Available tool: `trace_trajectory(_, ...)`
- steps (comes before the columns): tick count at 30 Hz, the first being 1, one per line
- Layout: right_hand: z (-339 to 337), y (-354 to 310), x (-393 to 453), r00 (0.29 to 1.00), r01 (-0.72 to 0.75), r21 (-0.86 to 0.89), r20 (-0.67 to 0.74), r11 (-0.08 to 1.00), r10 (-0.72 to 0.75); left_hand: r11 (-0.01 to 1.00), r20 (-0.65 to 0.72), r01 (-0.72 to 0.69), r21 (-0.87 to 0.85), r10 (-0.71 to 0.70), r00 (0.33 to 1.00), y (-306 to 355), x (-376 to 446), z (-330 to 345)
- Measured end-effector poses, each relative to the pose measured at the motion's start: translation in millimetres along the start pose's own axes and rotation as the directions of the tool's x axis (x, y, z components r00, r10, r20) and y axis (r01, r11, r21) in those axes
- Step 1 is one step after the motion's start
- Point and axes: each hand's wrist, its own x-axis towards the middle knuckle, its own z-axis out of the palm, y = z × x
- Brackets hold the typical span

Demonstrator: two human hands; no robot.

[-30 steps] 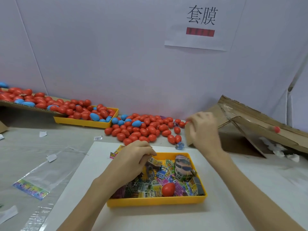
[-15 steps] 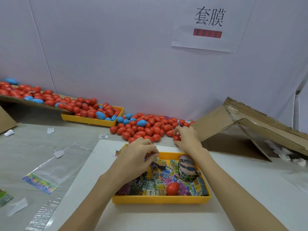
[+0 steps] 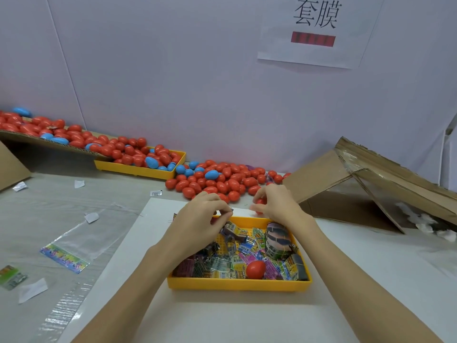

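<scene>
Red egg (image 3: 260, 202) gripped in the right hand (image 3: 279, 207) at one o'clock of the yellow tray (image 3: 237, 284), left hand (image 3: 201, 220) pinching a printed sleeve (image 3: 230, 212), seemingly to wrap it

Bright, even, diffuse light falls from above, leaving only soft, faint shadows beside the yellow tray (image 3: 237, 286) on the worktop (image 3: 118, 185). The clear film (image 3: 81, 240) at left catches mild glare. Seams in the wall (image 3: 173, 70) bow with wide-angle distortion. The fingers (image 3: 254, 208) of the right hand (image 3: 278, 206) are motion-blurred, and fine detail is slightly soft.
</scene>
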Motion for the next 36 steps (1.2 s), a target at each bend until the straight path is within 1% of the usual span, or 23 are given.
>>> trace_trajectory(1, -1, -3, -2, 0.998, 0.026, 0.032, -0.054, 0.999, -0.024, 1.000, -0.009, 0.005, -0.008, -0.005, 1.000, 0, 0, 0)
trace_trajectory(3, -6, -10, -12, 0.983, 0.091, 0.220, -0.176, 0.971, -0.052, 0.999, -0.026, 0.021, -0.031, -0.022, 0.999, -1, 1, 1)
trace_trajectory(4, -10, -14, -21, 0.975, 0.120, 0.331, -0.217, 0.936, -0.049, 0.999, -0.034, 0.030, -0.045, -0.031, 0.999, 0, 1, 2)
trace_trajectory(6, -18, -23, -40, 0.967, 0.164, 0.511, -0.252, 0.844, -0.035, 0.996, -0.050, 0.032, -0.086, -0.037, 0.998, 2, 2, 2)
trace_trajectory(8, -25, -33, -60, 0.971, 0.177, 0.664, -0.237, 0.726, -0.019, 0.984, -0.048, 0.024, -0.176, -0.033, 0.998, 8, 3, 2)
trace_trajectory(10, -26, -42, -77, 0.977, 0.176, 0.767, -0.213, 0.616, -0.013, 0.958, -0.055, 0.000, -0.288, -0.017, 0.998, 15, 4, 2)
trace_trajectory(13, -20, -49, -93, 0.979, 0.167, 0.847, -0.202, 0.505, 0.013, 0.935, -0.131, -0.056, -0.351, 0.010, 0.991, 23, 3, 2)
trace_trajectory(16, -21, -46, -100, 0.987, 0.124, 0.923, -0.151, 0.365, 0.047, 0.885, -0.154, -0.013, -0.466, -0.066, 0.986, 25, 4, 2)
trace_trajectory(17, -22, -45, -101, 0.989, 0.111, 0.933, -0.138, 0.342, 0.058, 0.865, -0.146, 0.001, -0.501, -0.086, 0.986, 25, 4, 2)
trace_trajectory(22, -22, -43, -106, 0.988, 0.074, 0.943, -0.114, 0.325, 0.107, 0.851, -0.161, -0.023, -0.525, -0.073, 0.984, 26, 2, 5)
trace_trajectory(26, -22, -38, -108, 0.988, 0.040, 0.927, -0.093, 0.374, 0.123, 0.860, -0.177, -0.044, -0.508, -0.054, 0.983, 31, 0, 10)
trace_trajectory(28, -23, -35, -107, 0.990, 0.029, 0.928, -0.077, 0.371, 0.115, 0.855, -0.171, -0.048, -0.516, -0.047, 0.984, 32, 1, 11)
trace_trajectory(32, -26, -36, -107, 0.990, 0.044, 0.947, -0.084, 0.318, 0.113, 0.800, -0.102, 0.036, -0.599, -0.121, 0.987, 33, 2, 8)
trace_trajectory(34, -25, -39, -107, 0.984, 0.052, 0.944, -0.104, 0.325, 0.143, 0.767, -0.047, 0.078, -0.637, -0.140, 0.989, 32, 3, 6)
trace_trajectory(36, -22, -42, -107, 0.977, 0.065, 0.936, -0.131, 0.346, 0.170, 0.754, -0.006, 0.094, -0.650, -0.129, 0.992, 33, 3, 5)
